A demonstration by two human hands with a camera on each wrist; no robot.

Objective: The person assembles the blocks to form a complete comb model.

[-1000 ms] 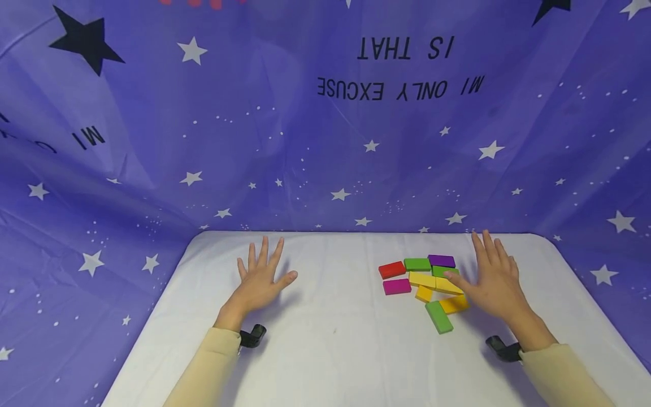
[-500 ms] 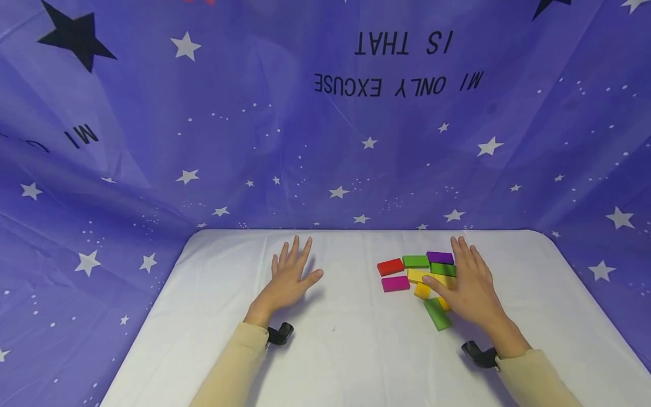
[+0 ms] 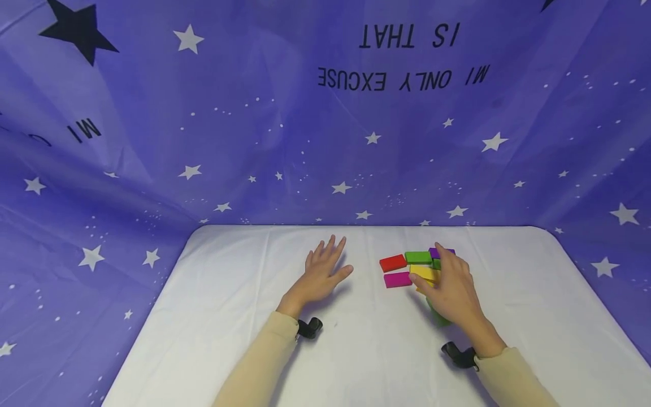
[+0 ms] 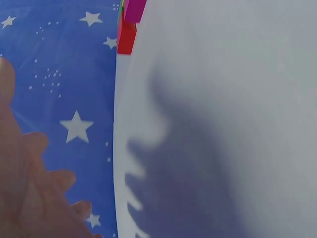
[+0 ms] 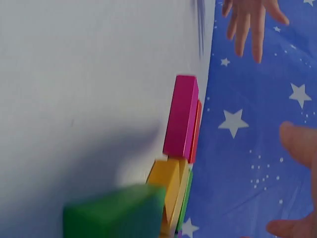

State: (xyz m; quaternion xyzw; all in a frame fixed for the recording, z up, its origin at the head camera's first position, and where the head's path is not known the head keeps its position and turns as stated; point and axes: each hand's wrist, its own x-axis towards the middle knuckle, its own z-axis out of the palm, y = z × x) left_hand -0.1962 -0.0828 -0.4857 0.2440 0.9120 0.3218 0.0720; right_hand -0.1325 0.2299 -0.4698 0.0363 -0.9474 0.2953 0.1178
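blocks (image 3: 418, 270) lie clustered right of centre on the white desk (image 3: 244, 339), right hand (image 3: 450, 288) hovering over them with fingers loosely spread, holding nothing, left hand (image 3: 320, 274) flat and open nearby; a grip seems due.

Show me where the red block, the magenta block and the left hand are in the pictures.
red block (image 3: 392, 263), head view, middle of its top face.
magenta block (image 3: 397, 279), head view, middle of its top face.
left hand (image 3: 321, 275), head view, back of the hand, fingers spread above the white table.
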